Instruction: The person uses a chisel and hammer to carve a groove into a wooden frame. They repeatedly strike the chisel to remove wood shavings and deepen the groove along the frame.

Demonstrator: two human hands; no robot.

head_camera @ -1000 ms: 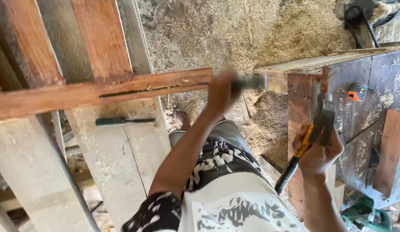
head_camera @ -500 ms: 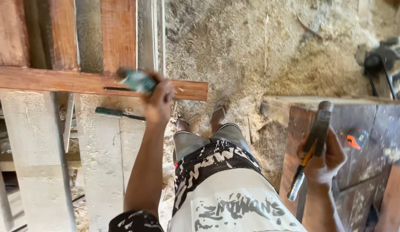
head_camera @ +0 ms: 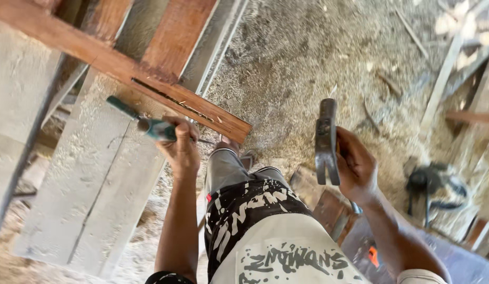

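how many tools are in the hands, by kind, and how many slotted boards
chisel, in the left hand: 1
hammer, in the right hand: 1
slotted board: 1
total: 3

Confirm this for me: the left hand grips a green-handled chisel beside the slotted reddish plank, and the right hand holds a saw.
Not quite. In the head view the right hand holds a claw hammer, not a saw. The rest stands: the left hand grips the green-handled chisel beside the slotted reddish plank.
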